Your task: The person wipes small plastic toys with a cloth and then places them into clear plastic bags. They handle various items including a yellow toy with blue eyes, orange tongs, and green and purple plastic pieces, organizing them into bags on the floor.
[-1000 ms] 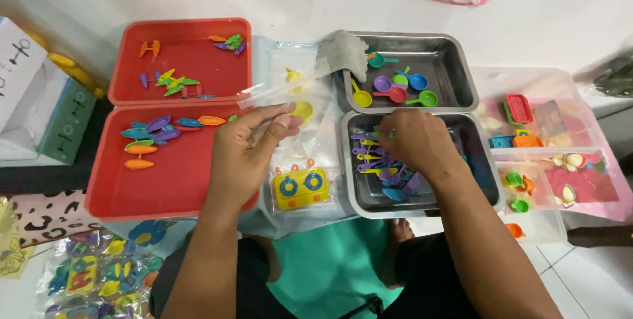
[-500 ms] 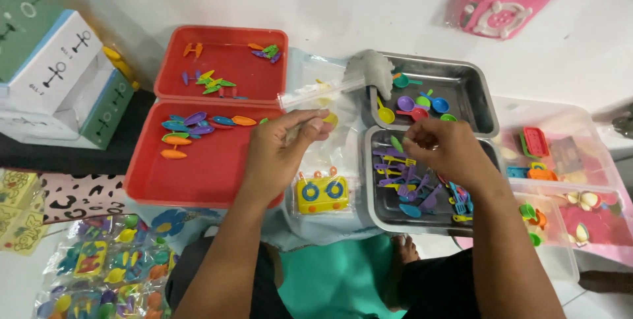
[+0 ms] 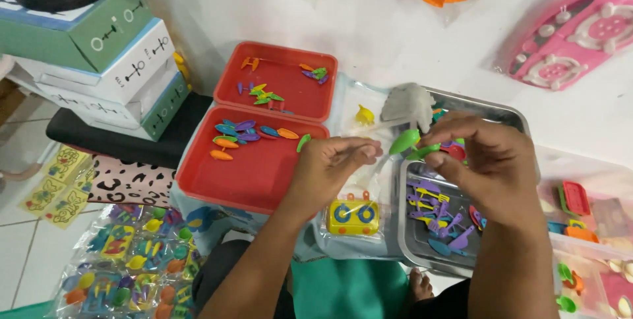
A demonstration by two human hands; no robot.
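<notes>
Fingers (image 3: 440, 136) of the right hand (image 3: 491, 164) are pinched nearly shut on a small green toy spoon (image 3: 405, 141), held above the near metal tray (image 3: 412, 227). The left hand (image 3: 326, 171) sits just beside it, its fingertips (image 3: 366, 153) closed on the edge of a clear plastic bag (image 3: 369, 174), with the green spoon close to the bag's mouth. Whether the spoon touches the bag, I cannot tell.

Under the right hand, the metal tray holds a jumble of purple, yellow and blue toy cutlery (image 3: 438, 217). A second metal tray (image 3: 501, 113) lies behind it, a grey scrap (image 3: 409, 103) resting on its left rim. Below the left hand lies a yellow toy block with blue rings (image 3: 353, 217), wrapped in clear plastic. A small yellow piece (image 3: 364, 116) sits behind the hands.

To the left stands an open red case (image 3: 264, 174); coloured fish-shaped pieces (image 3: 247, 131) lie in its nearer half and smaller bits (image 3: 264, 91) in the lid. Further left, green and white boxes (image 3: 99, 62) are stacked. Packets of coloured toys (image 3: 125, 266) lie on the floor at lower left. At far right sits a clear bin of red and orange pieces (image 3: 580, 207), and a pink toy (image 3: 573, 35) leans on the wall.
</notes>
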